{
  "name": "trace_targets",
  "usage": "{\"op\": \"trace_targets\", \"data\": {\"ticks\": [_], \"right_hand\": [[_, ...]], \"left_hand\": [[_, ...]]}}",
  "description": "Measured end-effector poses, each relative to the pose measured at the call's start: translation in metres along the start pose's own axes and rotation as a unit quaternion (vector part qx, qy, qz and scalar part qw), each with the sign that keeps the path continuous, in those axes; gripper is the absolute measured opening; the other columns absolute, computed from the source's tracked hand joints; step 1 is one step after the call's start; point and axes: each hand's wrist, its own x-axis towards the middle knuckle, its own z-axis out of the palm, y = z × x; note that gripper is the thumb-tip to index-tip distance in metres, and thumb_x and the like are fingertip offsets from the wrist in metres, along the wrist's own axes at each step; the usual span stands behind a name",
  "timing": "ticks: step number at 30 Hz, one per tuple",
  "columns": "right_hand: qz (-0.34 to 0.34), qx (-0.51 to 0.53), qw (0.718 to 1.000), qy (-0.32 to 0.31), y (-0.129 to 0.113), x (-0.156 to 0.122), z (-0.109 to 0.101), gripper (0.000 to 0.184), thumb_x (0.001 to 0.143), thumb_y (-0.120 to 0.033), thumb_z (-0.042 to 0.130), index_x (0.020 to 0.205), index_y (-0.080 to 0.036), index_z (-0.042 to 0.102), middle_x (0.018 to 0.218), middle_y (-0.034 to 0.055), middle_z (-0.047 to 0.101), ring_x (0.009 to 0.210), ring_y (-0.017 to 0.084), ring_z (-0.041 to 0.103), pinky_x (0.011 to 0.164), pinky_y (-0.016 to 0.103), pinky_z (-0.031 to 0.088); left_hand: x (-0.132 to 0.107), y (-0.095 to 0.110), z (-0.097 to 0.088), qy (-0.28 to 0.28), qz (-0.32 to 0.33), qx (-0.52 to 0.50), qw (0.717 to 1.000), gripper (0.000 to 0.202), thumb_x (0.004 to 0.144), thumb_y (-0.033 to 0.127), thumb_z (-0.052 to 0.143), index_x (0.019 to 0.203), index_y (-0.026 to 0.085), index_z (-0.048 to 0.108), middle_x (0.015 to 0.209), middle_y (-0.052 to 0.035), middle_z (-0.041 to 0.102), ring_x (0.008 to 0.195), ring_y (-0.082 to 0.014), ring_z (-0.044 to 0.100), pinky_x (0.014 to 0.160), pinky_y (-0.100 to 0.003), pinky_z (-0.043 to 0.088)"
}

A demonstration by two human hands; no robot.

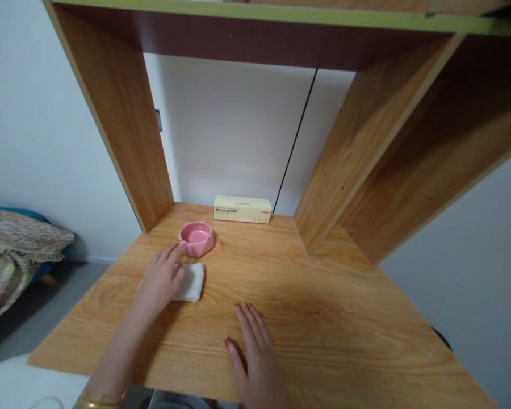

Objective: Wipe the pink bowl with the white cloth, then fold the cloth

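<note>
The left hand (159,278) lies spread flat on the white cloth (191,282), left of centre on the desk (323,318), just near of the pink dish (196,237). The right hand (255,352) rests slack and empty. Even palm pressure should keep the cloth from bunching.

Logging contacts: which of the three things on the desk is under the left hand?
The white folded cloth: the left hand rests on it. The pink bowl sits just beyond; the cream box stands at the back.
</note>
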Motion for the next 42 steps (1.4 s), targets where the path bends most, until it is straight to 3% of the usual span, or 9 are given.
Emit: {"op": "trace_targets", "data": {"ticks": [6, 10, 14, 19, 23, 28, 35, 39, 42], "right_hand": [[-0.01, -0.007, 1.0, 0.022, 0.003, -0.002, 0.004, 0.054, 0.087, -0.026, 0.046, 0.14, -0.021, 0.035, 0.134, 0.0052, 0.05, 0.123, 0.024, 0.047, 0.097, 0.042, 0.046], [-0.017, -0.006, 1.0, 0.025, 0.004, -0.002, 0.008, 0.056, 0.086, -0.023, 0.045, 0.141, -0.022, 0.033, 0.133, 0.0049, 0.052, 0.122, 0.024, 0.048, 0.098, 0.042, 0.045], [-0.023, -0.007, 0.999, 0.024, 0.007, -0.003, 0.009, 0.058, 0.086, -0.022, 0.044, 0.142, -0.023, 0.03, 0.132, 0.0049, 0.052, 0.12, 0.024, 0.05, 0.097, 0.042, 0.046], [-0.016, -0.002, 1.0, 0.006, 0.008, -0.003, 0.009, 0.057, 0.086, -0.022, 0.044, 0.142, -0.024, 0.03, 0.133, 0.004, 0.051, 0.121, 0.024, 0.049, 0.099, 0.041, 0.044], [-0.02, 0.005, 1.0, 0.001, 0.009, -0.004, 0.009, 0.057, 0.087, -0.023, 0.044, 0.142, -0.025, 0.03, 0.134, 0.003, 0.051, 0.121, 0.023, 0.049, 0.098, 0.041, 0.045], [-0.041, 0.001, 0.999, -0.012, 0.012, -0.004, 0.009, 0.06, 0.087, -0.025, 0.045, 0.144, -0.024, 0.026, 0.136, 0.0031, 0.048, 0.123, 0.024, 0.047, 0.099, 0.041, 0.044], [-0.032, -0.006, 0.999, -0.014, 0.01, -0.004, 0.006, 0.06, 0.086, -0.023, 0.046, 0.143, -0.023, 0.028, 0.135, 0.0038, 0.05, 0.121, 0.023, 0.049, 0.098, 0.041, 0.046], [-0.018, 0.001, 1.0, -0.003, 0.004, -0.002, 0.004, 0.058, 0.086, -0.023, 0.045, 0.142, -0.023, 0.03, 0.133, 0.0038, 0.052, 0.121, 0.023, 0.049, 0.1, 0.041, 0.044], [0.011, 0.005, 1.0, -0.002, -0.002, -0.001, 0.004, 0.054, 0.087, -0.021, 0.043, 0.14, -0.023, 0.035, 0.133, 0.0045, 0.052, 0.122, 0.022, 0.048, 0.102, 0.041, 0.041]], "left_hand": [[0.033, 0.0, 0.018, -0.01, 0.022, -0.011, 1.0, 0.032, 0.085, 0.029, 0.04, 0.107, 0.018, 0.061, 0.112, -0.0107, 0.062, 0.109, -0.0262, 0.053, 0.094, -0.043, 0.042], [0.041, -0.002, 0.02, -0.034, 0.03, -0.062, 0.997, 0.029, 0.086, 0.03, 0.036, 0.086, 0.016, 0.062, 0.09, -0.0109, 0.064, 0.088, -0.0229, 0.059, 0.08, -0.037, 0.047], [0.041, -0.006, 0.015, -0.036, 0.017, -0.097, 0.994, 0.03, 0.086, 0.033, 0.036, 0.077, 0.017, 0.059, 0.081, -0.0099, 0.063, 0.08, -0.0225, 0.059, 0.074, -0.036, 0.047], [0.023, -0.014, 0.004, 0.007, -0.019, -0.089, 0.996, 0.032, 0.085, 0.036, 0.037, 0.09, 0.017, 0.061, 0.09, -0.0099, 0.062, 0.089, -0.0234, 0.059, 0.083, -0.039, 0.047], [-0.009, -0.024, 0.002, 0.092, -0.123, -0.048, 0.987, 0.049, 0.083, 0.048, 0.035, 0.107, 0.012, 0.058, 0.112, -0.0173, 0.057, 0.109, -0.0304, 0.053, 0.096, -0.048, 0.041], [-0.035, -0.025, 0.015, 0.029, -0.154, -0.122, 0.98, 0.053, 0.08, 0.053, 0.039, 0.106, 0.011, 0.058, 0.106, -0.0157, 0.062, 0.102, -0.028, 0.059, 0.091, -0.044, 0.047], [-0.033, -0.022, 0.019, 0.039, -0.169, -0.105, 0.979, 0.051, 0.08, 0.051, 0.04, 0.105, 0.011, 0.059, 0.111, -0.018, 0.06, 0.106, -0.0306, 0.058, 0.094, -0.047, 0.046], [-0.04, -0.002, 0.013, 0.121, -0.119, -0.06, 0.984, 0.05, 0.084, 0.047, 0.039, 0.114, 0.011, 0.055, 0.125, -0.0194, 0.052, 0.119, -0.0324, 0.048, 0.101, -0.052, 0.038], [-0.053, 0.035, 0.016, 0.087, -0.017, -0.12, 0.989, 0.042, 0.088, 0.037, 0.038, 0.123, 0.017, 0.05, 0.127, -0.0137, 0.054, 0.119, -0.0254, 0.05, 0.101, -0.046, 0.041]]}}
